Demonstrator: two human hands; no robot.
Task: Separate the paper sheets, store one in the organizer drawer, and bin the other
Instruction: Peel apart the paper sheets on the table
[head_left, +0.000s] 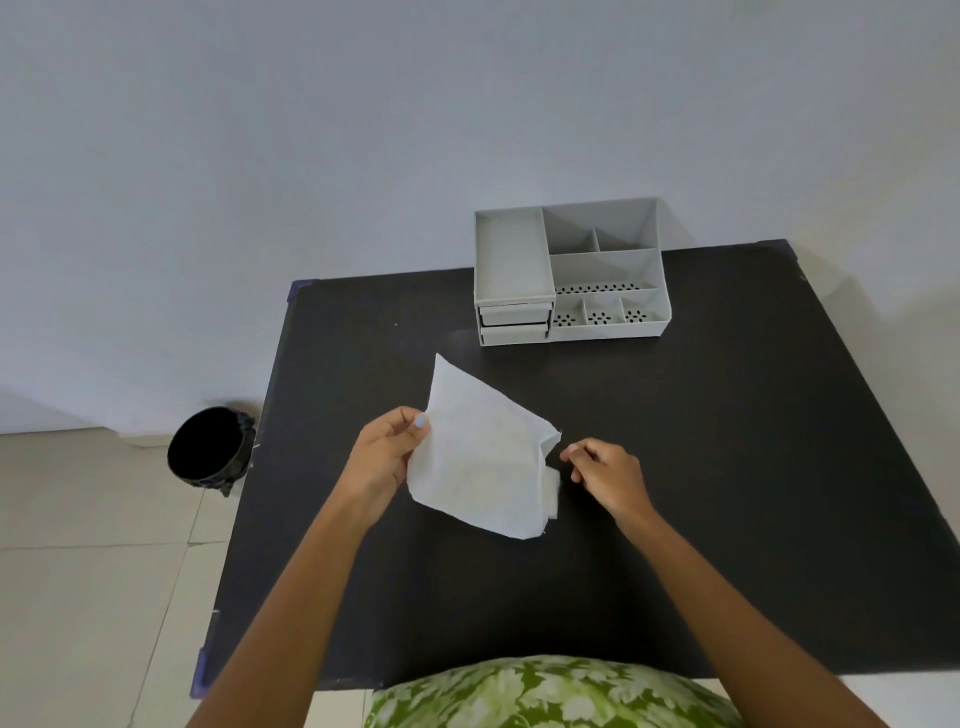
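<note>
The white paper sheets (480, 462) hang in the air above the black tabletop (727, 441), on my side of the grey organizer (571, 273) and slightly to its left. My left hand (384, 457) has its grip closed on their left edge, thumb on top and fingers behind, so the paper droops in a crumpled, tilted fan. At the right side a second layer (551, 493) peeks out from behind the front sheet. My right hand (605, 470) sits just beside that edge, thumb and forefinger drawn together in a pinch; I cannot tell whether that grip actually has hold of a corner or only nears it.

The organizer stands at the far edge of the tabletop against the pale wall (363, 130), its open compartments facing up and its two small drawers (514, 325) on the front left, both pushed in. A round black bin (210, 449) stands on the tiled floor (93, 571), well to the left of the organizer and nearer me, just off the tabletop's left edge.
</note>
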